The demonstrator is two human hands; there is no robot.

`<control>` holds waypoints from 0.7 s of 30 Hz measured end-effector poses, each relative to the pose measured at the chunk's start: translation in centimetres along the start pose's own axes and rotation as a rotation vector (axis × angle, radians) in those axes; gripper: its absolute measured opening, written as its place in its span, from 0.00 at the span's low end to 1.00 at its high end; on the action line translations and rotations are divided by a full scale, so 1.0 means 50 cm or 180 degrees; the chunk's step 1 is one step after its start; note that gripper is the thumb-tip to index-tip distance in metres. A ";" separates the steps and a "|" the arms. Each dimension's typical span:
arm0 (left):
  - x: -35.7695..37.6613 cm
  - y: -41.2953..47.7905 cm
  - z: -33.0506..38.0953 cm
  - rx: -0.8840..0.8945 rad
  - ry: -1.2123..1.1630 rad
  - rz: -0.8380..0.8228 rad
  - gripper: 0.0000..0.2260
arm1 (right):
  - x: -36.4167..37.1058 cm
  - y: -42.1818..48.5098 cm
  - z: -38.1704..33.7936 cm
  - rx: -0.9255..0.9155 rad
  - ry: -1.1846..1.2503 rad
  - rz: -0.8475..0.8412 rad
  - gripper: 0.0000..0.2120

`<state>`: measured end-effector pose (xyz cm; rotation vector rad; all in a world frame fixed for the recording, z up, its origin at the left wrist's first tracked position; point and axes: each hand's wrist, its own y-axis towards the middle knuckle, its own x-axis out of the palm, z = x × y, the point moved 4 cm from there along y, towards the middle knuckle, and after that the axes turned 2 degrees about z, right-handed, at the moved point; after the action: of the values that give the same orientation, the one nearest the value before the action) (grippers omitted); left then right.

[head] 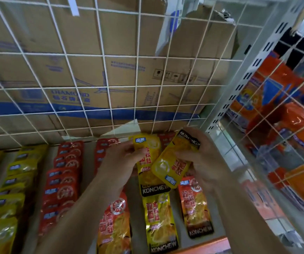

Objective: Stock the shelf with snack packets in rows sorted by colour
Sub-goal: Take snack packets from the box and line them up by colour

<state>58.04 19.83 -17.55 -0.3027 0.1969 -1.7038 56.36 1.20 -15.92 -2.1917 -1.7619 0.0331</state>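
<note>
Above the shelf (pixel 88 158), left hand (pixel 121 162) round upright yellow packet (pixel 148 173), right hand (pixel 204 162) round inverted yellow packet (pixel 171 162).

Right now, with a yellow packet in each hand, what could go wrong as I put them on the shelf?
1. The upside-down packet in your right hand faces opposite to the yellow row below, so it may get laid the wrong way round.
2. Red packets lie close beside that row, so this one or the upright packet in your left hand could land among them.
</note>
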 end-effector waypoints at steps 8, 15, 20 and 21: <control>0.058 0.037 0.009 -0.0175 -0.0281 0.0175 0.06 | -0.067 0.037 -0.015 -0.0237 -0.0253 0.0551 0.18; 0.085 0.052 0.014 -0.0221 -0.0342 0.0351 0.06 | -0.112 0.056 -0.006 0.0406 -0.1157 -0.0188 0.17; 0.096 0.065 0.007 -0.0271 -0.0240 0.0443 0.06 | -0.131 0.052 0.005 0.0579 -0.0053 -0.0341 0.09; 0.096 0.069 0.004 -0.0288 -0.0221 0.0486 0.05 | -0.140 0.056 0.009 0.0612 0.0171 -0.0194 0.08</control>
<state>60.71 14.58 -17.98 -0.4034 0.2405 -1.5336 57.26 -5.89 -18.38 -1.9847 -1.7189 0.1229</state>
